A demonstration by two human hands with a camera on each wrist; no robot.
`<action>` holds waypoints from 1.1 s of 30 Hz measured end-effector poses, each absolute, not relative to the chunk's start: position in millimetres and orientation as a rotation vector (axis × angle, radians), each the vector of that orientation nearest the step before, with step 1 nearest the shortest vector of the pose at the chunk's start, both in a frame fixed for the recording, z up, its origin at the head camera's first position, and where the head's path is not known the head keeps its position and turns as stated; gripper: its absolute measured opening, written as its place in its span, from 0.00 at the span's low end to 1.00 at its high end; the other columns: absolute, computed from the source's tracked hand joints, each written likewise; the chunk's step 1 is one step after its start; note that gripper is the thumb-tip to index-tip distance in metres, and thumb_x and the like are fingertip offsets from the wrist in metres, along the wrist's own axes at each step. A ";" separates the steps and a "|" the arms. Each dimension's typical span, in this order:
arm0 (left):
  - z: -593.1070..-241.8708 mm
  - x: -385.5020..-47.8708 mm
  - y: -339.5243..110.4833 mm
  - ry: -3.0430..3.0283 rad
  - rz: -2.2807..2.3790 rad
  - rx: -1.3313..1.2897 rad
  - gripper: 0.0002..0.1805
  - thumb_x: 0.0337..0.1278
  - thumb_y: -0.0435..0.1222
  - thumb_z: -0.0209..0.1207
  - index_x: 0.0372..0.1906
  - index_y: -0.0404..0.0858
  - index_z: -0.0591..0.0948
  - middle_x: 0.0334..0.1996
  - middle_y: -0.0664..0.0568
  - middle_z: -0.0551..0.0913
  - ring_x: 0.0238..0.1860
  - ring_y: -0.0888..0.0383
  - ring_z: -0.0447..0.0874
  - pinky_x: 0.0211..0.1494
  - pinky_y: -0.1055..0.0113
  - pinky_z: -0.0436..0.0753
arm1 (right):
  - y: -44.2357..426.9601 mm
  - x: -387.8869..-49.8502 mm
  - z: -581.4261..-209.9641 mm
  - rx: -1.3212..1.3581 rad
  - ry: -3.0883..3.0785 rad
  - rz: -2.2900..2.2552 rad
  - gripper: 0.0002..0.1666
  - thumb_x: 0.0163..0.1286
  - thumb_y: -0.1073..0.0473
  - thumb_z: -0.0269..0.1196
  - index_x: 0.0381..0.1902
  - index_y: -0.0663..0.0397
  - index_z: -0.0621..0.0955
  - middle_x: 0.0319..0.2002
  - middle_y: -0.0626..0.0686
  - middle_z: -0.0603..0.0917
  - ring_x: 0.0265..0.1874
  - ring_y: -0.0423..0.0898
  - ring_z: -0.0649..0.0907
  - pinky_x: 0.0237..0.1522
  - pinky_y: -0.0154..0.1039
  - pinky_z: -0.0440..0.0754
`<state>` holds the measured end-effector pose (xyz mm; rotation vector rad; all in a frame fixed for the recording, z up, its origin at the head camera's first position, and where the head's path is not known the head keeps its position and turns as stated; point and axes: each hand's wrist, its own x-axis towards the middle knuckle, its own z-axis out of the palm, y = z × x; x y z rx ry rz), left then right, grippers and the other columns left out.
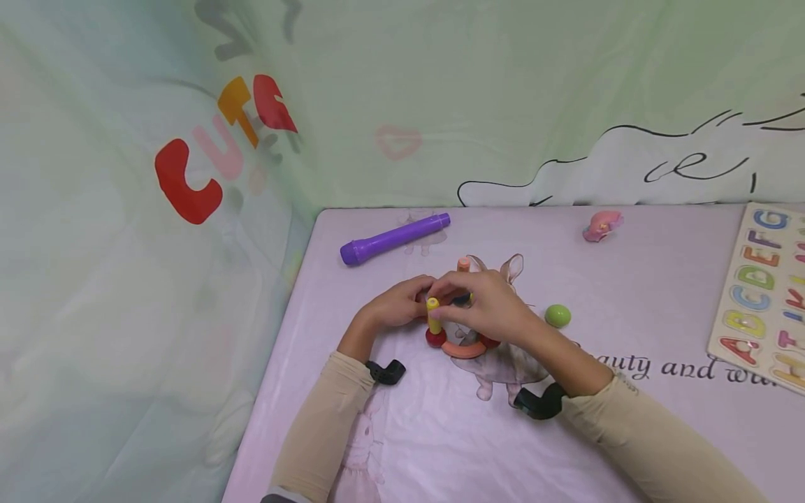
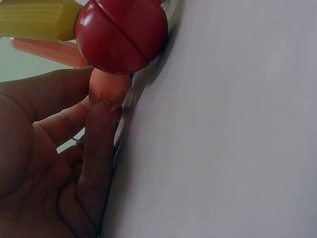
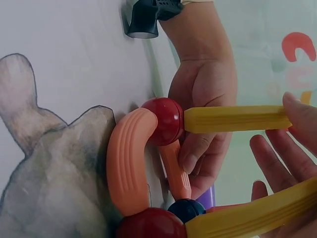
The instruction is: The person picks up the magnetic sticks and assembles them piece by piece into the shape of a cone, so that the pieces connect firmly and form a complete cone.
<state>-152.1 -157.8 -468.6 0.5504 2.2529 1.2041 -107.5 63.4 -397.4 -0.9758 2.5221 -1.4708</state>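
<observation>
A toy frame of ridged rods and balls stands on the table. A red ball point(image 3: 163, 120) carries an upright yellow rod point(image 3: 237, 119) and joins a curved orange rod point(image 3: 124, 163). My right hand point(image 1: 493, 304) pinches the yellow rod near its top end with thumb and finger. Low behind it, my left hand point(image 1: 399, 302) pinches a straight orange rod point(image 2: 106, 89) that sticks out from the red ball. A second red ball point(image 3: 151, 225), a dark blue ball point(image 3: 187, 210) and another yellow rod point(image 3: 257, 208) belong to the frame. The right palm partly hides them in the head view.
A purple microphone-shaped stick point(image 1: 396, 237) lies behind the hands. Right of them are a green egg-shaped piece point(image 1: 557, 316) and a small pink toy point(image 1: 602, 226). An alphabet board point(image 1: 764, 293) lies at the right edge. Printed cloth walls point(image 1: 402, 91) border the table.
</observation>
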 end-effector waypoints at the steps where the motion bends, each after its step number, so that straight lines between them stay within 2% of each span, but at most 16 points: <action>1: -468.8 -152.1 -157.8 2.252 1.204 0.552 0.17 0.63 0.33 0.59 0.57 0.44 0.80 0.41 0.52 0.79 0.38 0.60 0.76 0.45 0.67 0.75 | 64.1 -107.8 -397.4 -0.975 2.516 -1.472 0.13 0.60 0.57 0.77 0.43 0.46 0.87 0.37 0.41 0.91 0.41 0.41 0.89 0.44 0.41 0.84; 6: -468.3 -152.0 -157.4 2.257 1.196 0.555 0.18 0.64 0.34 0.58 0.58 0.44 0.80 0.40 0.52 0.80 0.37 0.59 0.76 0.44 0.68 0.75 | 67.6 -108.4 -396.5 -0.942 2.470 -1.476 0.14 0.61 0.56 0.76 0.44 0.47 0.87 0.39 0.42 0.91 0.43 0.41 0.89 0.50 0.50 0.84; 13: -467.7 -151.7 -157.1 2.268 1.180 0.543 0.19 0.65 0.34 0.59 0.59 0.45 0.80 0.37 0.52 0.81 0.35 0.60 0.77 0.42 0.68 0.76 | 72.9 -110.0 -399.4 -0.928 2.447 -1.472 0.14 0.60 0.55 0.76 0.44 0.46 0.87 0.39 0.43 0.91 0.44 0.42 0.89 0.50 0.51 0.85; 18: -467.7 -151.9 -156.2 2.266 1.177 0.538 0.17 0.69 0.40 0.60 0.60 0.46 0.80 0.43 0.53 0.81 0.38 0.59 0.77 0.46 0.67 0.76 | 79.5 -109.9 -399.0 -0.923 2.480 -1.470 0.14 0.59 0.57 0.77 0.43 0.47 0.88 0.37 0.42 0.91 0.41 0.39 0.89 0.48 0.46 0.86; 21: -468.2 -152.0 -155.9 2.263 1.172 0.521 0.17 0.71 0.45 0.60 0.60 0.47 0.80 0.45 0.54 0.81 0.40 0.59 0.77 0.49 0.66 0.76 | 83.9 -109.5 -398.6 -0.892 2.498 -1.451 0.14 0.59 0.56 0.77 0.43 0.48 0.88 0.38 0.42 0.91 0.41 0.39 0.88 0.47 0.50 0.85; 25: -468.0 -151.7 -155.1 2.264 1.168 0.508 0.18 0.71 0.46 0.60 0.60 0.48 0.80 0.39 0.53 0.81 0.36 0.58 0.76 0.45 0.66 0.76 | 88.9 -109.0 -398.3 -0.867 2.495 -1.434 0.14 0.60 0.55 0.77 0.44 0.47 0.88 0.39 0.43 0.91 0.42 0.43 0.89 0.47 0.56 0.86; 30: -467.4 -151.1 -154.1 2.260 1.171 0.501 0.18 0.71 0.49 0.60 0.60 0.50 0.80 0.32 0.53 0.79 0.32 0.58 0.74 0.41 0.67 0.74 | 96.1 -107.9 -401.8 -0.866 2.530 -1.394 0.15 0.59 0.55 0.77 0.44 0.48 0.88 0.39 0.46 0.91 0.42 0.42 0.88 0.46 0.45 0.86; 33: -467.1 -151.1 -153.9 2.261 1.170 0.500 0.18 0.70 0.49 0.60 0.60 0.51 0.80 0.32 0.53 0.78 0.32 0.57 0.74 0.41 0.67 0.74 | 101.1 -106.9 -405.1 -0.855 2.568 -1.361 0.15 0.59 0.53 0.78 0.43 0.46 0.88 0.38 0.44 0.91 0.40 0.39 0.87 0.44 0.38 0.84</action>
